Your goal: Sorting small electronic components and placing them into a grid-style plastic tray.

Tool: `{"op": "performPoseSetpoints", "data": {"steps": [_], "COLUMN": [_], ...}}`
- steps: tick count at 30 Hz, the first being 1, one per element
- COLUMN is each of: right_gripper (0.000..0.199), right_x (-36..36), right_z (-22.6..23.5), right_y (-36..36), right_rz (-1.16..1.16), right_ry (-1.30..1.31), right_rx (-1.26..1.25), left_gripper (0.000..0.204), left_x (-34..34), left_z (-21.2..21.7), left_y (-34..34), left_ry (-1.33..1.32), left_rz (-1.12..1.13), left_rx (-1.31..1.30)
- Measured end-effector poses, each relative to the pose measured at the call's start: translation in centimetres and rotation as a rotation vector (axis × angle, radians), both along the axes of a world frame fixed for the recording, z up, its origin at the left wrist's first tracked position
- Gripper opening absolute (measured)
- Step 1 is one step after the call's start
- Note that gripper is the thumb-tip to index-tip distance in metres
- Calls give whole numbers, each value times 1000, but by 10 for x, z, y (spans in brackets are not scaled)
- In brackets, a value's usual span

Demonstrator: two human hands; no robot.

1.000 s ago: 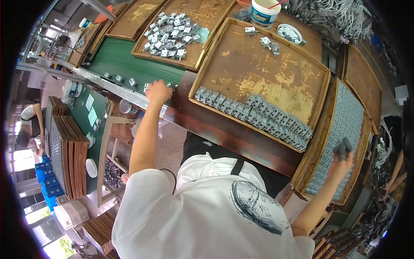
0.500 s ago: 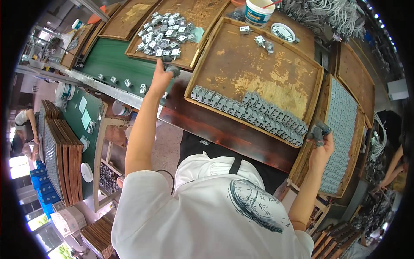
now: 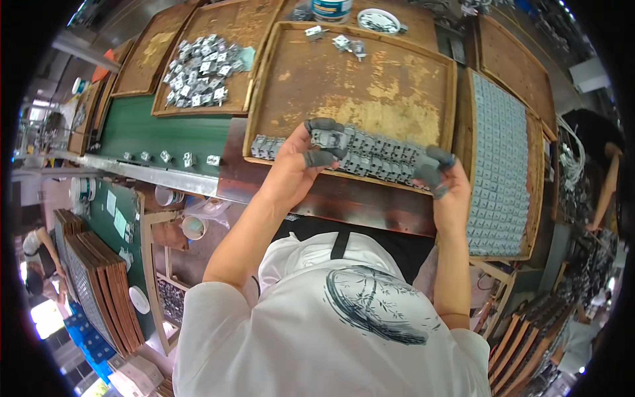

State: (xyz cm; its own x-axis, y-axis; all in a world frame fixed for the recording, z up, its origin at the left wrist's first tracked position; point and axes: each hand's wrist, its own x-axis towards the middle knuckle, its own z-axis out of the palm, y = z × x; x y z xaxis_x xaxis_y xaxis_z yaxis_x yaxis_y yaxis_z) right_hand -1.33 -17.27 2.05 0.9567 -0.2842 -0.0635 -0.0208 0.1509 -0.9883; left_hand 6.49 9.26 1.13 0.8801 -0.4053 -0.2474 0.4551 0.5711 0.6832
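Observation:
My left hand, dark covers on its fingertips, pinches a small grey metal block above the near side of a worn wooden tray. Beneath and beside it, rows of similar grey metal blocks stand packed along the tray's near edge. At the right end of these rows is my right hand, its covered fingers bent together; whatever they hold, if anything, is hidden. Some loose blocks lie near the tray's far edge.
A heap of blocks fills part of another tray at the far left. Several blocks sit along a green belt. On the right stands a tray packed with grey pieces. A white bowl and a tub are behind.
My left hand has moved from the heap's tray to above the near rows, now visibly holding a block. My right hand has come inward from the tray's right side, and the view has shifted.

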Motion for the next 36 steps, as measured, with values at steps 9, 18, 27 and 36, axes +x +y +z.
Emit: {"op": "performPoseSetpoints", "data": {"steps": [9,18,27,36], "right_gripper": [33,24,29,47], "right_x": [-15,-14,-9,-8], "right_z": [37,31,-4,7], "right_y": [10,7,17,-6], "right_rz": [278,231,51,344], "right_ry": [60,-189,-286,34], "right_rx": [-704,-1068,-1171,-657], "left_gripper": [36,37,54,76], "left_x": [-20,-35,-51,-34], "left_z": [12,12,-5,-5], "left_y": [-33,-66,-88,-88], "left_ry": [-334,-467,-815,-1152], "left_rz": [-231,-272,-167,-150], "left_rx": [387,399,920,901]}}
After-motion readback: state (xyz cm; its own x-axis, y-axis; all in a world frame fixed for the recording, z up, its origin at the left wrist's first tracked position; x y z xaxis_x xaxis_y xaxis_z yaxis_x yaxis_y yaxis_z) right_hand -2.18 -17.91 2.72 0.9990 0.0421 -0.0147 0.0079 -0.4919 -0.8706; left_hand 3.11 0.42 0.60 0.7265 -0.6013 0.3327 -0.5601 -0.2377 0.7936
